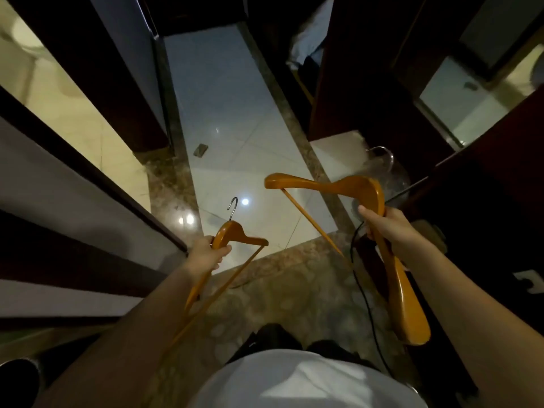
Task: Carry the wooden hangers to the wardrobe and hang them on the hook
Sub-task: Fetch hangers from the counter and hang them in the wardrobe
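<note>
The left hand [210,254] is holding one wooden hanger [235,231] at lower centre, grip closed round its shoulder, metal hook [233,206] pointing up-frame. The right hand [379,223] is clutching the second hanger [353,184] at centre right, well apart.

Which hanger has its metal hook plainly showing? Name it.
The left-hand hanger: its silver hook stands clear against the pale floor tiles. The right-hand hanger shows at most a faint blur where its hook would be.
</note>
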A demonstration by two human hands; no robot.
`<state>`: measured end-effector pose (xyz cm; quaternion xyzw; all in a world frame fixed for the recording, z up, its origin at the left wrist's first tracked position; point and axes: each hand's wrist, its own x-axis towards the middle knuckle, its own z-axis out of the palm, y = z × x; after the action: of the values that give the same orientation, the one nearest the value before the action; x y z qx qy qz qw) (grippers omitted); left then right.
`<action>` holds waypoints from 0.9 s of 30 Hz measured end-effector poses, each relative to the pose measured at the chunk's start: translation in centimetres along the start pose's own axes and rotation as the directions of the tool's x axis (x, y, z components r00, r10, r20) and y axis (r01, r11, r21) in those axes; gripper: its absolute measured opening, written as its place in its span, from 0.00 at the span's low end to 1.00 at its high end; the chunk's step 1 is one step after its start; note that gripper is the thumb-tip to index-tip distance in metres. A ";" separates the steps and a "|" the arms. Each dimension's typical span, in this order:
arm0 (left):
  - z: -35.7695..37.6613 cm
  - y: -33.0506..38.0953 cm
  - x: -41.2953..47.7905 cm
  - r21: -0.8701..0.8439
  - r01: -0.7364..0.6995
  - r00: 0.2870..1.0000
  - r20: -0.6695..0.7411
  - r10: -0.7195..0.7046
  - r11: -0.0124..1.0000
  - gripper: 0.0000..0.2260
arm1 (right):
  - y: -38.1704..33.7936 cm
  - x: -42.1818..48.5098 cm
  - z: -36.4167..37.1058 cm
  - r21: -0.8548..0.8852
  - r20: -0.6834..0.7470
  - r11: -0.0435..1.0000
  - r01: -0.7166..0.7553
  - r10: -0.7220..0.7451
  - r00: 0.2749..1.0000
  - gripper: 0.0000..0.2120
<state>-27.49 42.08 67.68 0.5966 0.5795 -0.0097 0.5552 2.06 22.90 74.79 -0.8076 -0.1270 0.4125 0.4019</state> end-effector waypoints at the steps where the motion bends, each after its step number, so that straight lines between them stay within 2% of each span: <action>1: 0.1 -0.7 0.0 0.002 0.014 0.999 0.032 -0.014 1.000 0.11 | 0.5 0.5 0.5 -0.019 0.010 1.000 -0.006 0.006 1.000 0.13; 7: 1.5 -3.9 -0.2 0.109 0.089 0.981 0.160 -0.106 0.990 0.09 | 5.6 3.1 2.1 -0.186 -0.038 0.972 -0.142 0.138 0.990 0.11; 11: 2.8 -5.3 0.1 0.136 0.155 0.975 0.135 -0.174 0.978 0.08 | 9.5 3.8 0.9 -0.297 -0.034 0.911 -0.287 0.291 0.956 0.10; 15: 4.0 -5.0 0.8 0.135 0.168 0.970 0.154 -0.189 0.976 0.02 | 12.2 5.2 -1.4 -0.376 -0.062 0.833 -0.406 0.415 0.908 0.14; 17: 4.5 -4.0 1.9 0.167 0.172 0.969 0.147 -0.198 0.971 0.03 | 12.7 6.5 -2.7 -0.402 -0.050 0.799 -0.448 0.470 0.882 0.14; 22: 6.1 -0.4 5.6 0.254 0.153 0.979 0.096 -0.182 0.955 0.03 | 11.8 11.5 -5.2 -0.532 -0.058 0.712 -0.459 0.511 0.858 0.20; 27: 7.2 4.2 8.7 0.278 0.148 0.985 0.045 -0.167 0.949 0.07 | 7.7 17.3 -6.1 -0.509 0.034 0.749 -0.423 0.509 0.860 0.16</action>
<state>-17.16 44.36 62.01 0.6187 0.5991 -0.1541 0.4843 16.60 23.93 61.26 -0.8491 -0.0538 0.5222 0.0579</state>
